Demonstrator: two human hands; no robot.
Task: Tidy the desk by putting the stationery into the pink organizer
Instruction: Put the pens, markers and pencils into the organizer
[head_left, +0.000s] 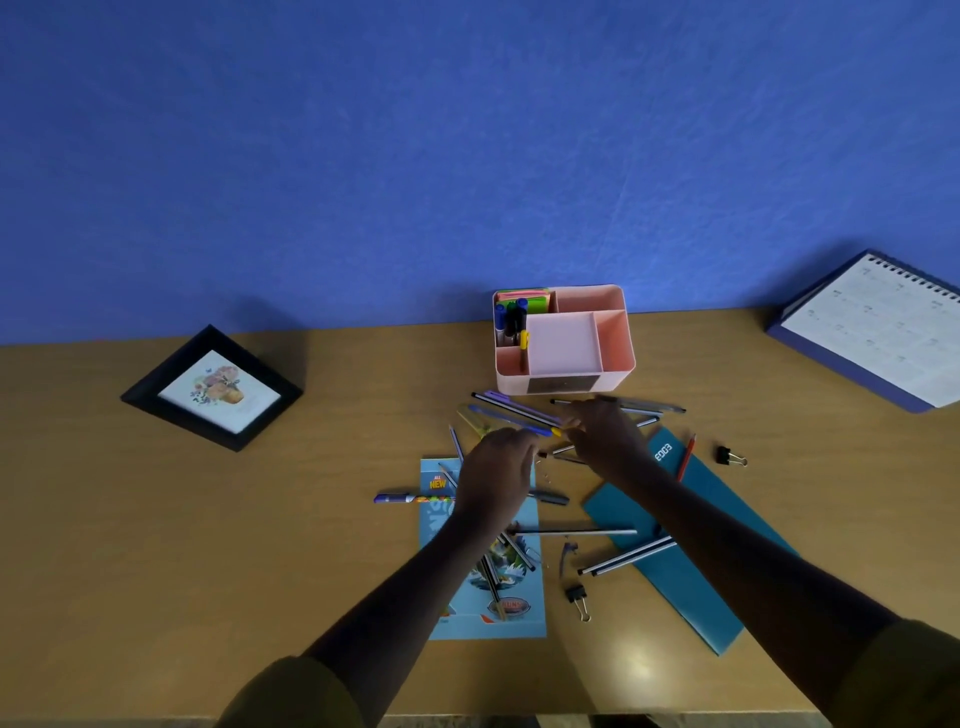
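Note:
The pink organizer (618, 340) stands at the back of the desk by the blue wall. Its left compartment holds markers (511, 319), and sticky notes (522, 299) sit behind them. Both hands meet just in front of it over a scatter of pens. My right hand (602, 434) pinches the yellow end of a blue pen (524, 427). My left hand (493, 467) is curled with its fingertips at the same pen's middle. Striped pens (519, 408) and grey pens (649, 408) lie under and beside the hands.
More pens lie on a light blue booklet (483, 618) and a teal folder (680, 592). A red pencil (685, 457) and two binder clips (730, 456) (579, 597) sit to the right. A picture frame (213, 389) lies at the left, a calendar (878, 332) at the far right.

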